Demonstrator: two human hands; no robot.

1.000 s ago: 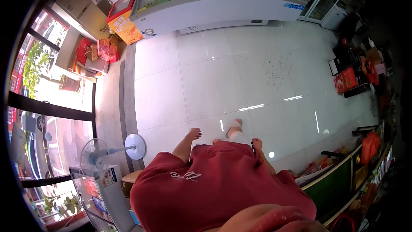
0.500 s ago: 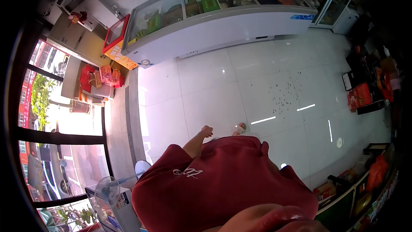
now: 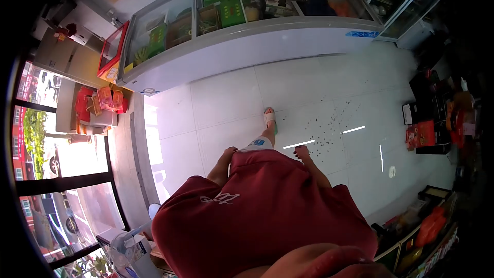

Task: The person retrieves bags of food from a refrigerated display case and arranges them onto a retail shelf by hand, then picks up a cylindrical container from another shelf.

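My left hand (image 3: 230, 152) hangs at the left hem of the dark red shirt (image 3: 267, 201), beside the white shorts (image 3: 256, 144). Its fingers are too small and partly covered to make out. On the other side, my right hand (image 3: 302, 152) swings out in front of the shirt over the tiled floor (image 3: 216, 108). Its fingers are loosely curled in, and nothing shows in them. One foot in a light sandal (image 3: 269, 117) is stretched forward on the tiles.
A long glass-topped chest freezer (image 3: 247, 46) stands ahead. Dark specks (image 3: 327, 128) are scattered over the floor right of the foot. Red boxes (image 3: 421, 135) are piled at the right, shelves (image 3: 396, 247) at lower right. Glass doors (image 3: 62, 180) and a fan (image 3: 123, 244) are at left.
The freezer is nearer. The forward foot has come out further ahead, my right hand has swung into view, and my left hand has moved back towards the shirt.
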